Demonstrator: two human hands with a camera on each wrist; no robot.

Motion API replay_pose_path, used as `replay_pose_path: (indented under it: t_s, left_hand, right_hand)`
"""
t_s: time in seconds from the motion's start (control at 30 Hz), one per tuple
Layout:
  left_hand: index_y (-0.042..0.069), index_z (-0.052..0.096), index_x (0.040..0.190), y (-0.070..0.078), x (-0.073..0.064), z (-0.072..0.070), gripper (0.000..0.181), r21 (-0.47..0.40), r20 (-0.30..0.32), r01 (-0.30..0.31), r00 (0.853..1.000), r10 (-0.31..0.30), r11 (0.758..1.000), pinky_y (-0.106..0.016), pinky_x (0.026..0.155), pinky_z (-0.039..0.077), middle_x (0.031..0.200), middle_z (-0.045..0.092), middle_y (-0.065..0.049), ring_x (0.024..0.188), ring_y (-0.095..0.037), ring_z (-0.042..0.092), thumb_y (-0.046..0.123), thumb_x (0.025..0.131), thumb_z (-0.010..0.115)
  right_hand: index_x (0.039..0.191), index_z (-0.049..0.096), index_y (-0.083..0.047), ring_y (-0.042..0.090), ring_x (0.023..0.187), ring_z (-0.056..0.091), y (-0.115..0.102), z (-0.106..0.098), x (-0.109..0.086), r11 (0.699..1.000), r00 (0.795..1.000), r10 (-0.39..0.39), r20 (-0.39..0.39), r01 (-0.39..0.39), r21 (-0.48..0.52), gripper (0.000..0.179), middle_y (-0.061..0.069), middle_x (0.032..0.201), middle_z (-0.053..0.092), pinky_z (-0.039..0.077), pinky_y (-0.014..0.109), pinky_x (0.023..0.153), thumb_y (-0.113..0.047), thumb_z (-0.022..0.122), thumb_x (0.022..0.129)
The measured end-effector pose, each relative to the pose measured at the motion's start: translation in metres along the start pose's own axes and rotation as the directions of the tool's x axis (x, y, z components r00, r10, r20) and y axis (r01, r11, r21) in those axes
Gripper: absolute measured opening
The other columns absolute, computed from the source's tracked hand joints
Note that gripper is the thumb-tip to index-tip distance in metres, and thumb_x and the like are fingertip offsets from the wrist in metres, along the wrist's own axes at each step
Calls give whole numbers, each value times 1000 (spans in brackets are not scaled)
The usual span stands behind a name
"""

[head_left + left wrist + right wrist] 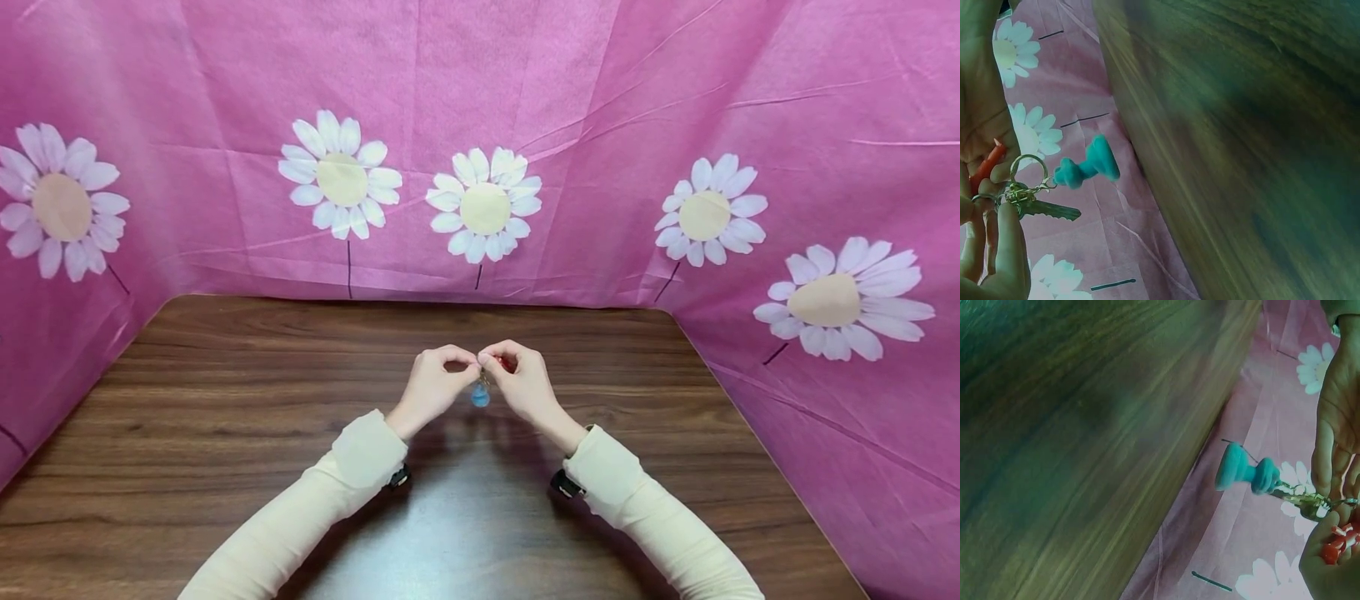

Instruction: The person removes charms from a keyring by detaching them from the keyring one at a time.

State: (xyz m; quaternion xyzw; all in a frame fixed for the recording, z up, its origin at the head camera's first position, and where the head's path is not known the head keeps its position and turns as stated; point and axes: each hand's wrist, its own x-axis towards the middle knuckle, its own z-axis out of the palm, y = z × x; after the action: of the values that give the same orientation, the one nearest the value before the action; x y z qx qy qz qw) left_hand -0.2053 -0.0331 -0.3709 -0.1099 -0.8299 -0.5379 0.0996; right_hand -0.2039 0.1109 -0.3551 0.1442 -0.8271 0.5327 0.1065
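Both hands meet in the middle of the head view, raised in front of me, fingertips almost together. Between thumb and finger, my left hand (435,385) pinches a small metal ring (984,197) of a key bunch. My right hand (525,385) pinches the bunch from the other side, with a small glossy red piece (1331,553) held against its palm. A toothed key (1060,210), a gold ring (1027,156) and short chain links hang below the fingertips. From the chain dangles a blue-green charm (480,396) with a flared end. Fingers partly hide the rings.
A dark wood-grain table (225,375) lies under the hands. Pink cloth (480,75) printed with white daisies surrounds its back and sides. Light sleeves (300,508) cover both forearms, and a black strap device (566,483) shows under the right cuff.
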Motion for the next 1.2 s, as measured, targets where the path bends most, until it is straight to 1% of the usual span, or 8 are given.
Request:
replay_pose_path:
  t_s: [0.1,0.17,0.3,0.4,0.57,0.7,0.93,1.2]
  left_hand:
    - [11,72,81,-1,0,1,9,1,-8,-8,1000,8,1000,-27,76,49,82,71,0,84,-13,63,14,76,66]
    - [12,72,81,-1,1,1,8,5,-8,-13,1000,13,1000,-28,76,49,82,71,0,83,-13,63,15,76,66]
    - [13,72,79,-3,1,1,7,27,-6,-14,1000,15,1000,-27,75,49,80,70,2,82,-11,63,14,76,66]
    - [13,72,79,-4,0,0,7,41,-7,-31,999,31,999,-26,74,49,80,70,2,81,-11,63,13,76,66]
    - [12,72,78,-4,-1,-2,8,42,-5,-64,998,64,997,-24,71,50,80,69,1,78,-10,63,10,77,65]
    - [12,72,78,-3,-1,-2,7,34,5,-70,998,70,997,-22,69,51,80,69,1,76,-10,63,10,77,65]
    - [10,71,76,-3,-1,-3,7,45,11,-92,996,92,995,-21,66,52,78,68,1,71,-9,63,8,76,65]
    - [13,70,71,-7,-2,-2,9,122,-17,-195,980,199,973,-16,63,51,74,65,3,67,-3,61,6,73,64]
  right_hand:
    - [86,66,3,5,56,44,5,2,1,998,999,38,-12,-37,54,8,3,65,55,34,17,51,-4,63,84]
    - [89,65,5,2,56,48,8,3,1,986,995,100,0,-99,137,10,0,66,57,39,15,52,-4,61,85]
    - [94,60,12,2,58,55,9,6,2,919,970,237,49,-241,311,17,-5,65,59,46,17,53,-3,59,87]
    - [97,58,14,5,57,56,10,7,2,884,952,294,82,-304,355,20,-6,63,59,45,17,53,-3,59,87]
    - [98,60,13,7,56,56,9,5,2,870,943,321,93,-332,364,21,-5,61,60,42,16,51,-4,60,86]
    - [99,61,12,5,56,57,10,4,1,865,937,338,92,-348,361,21,-6,62,62,44,17,52,-5,60,86]
    - [106,57,15,5,59,59,13,3,1,843,926,353,136,-378,382,27,-8,64,63,45,15,54,-5,58,87]
    - [106,57,14,3,60,60,12,1,1,837,921,348,176,-389,385,26,-8,67,64,46,14,55,-5,57,89]
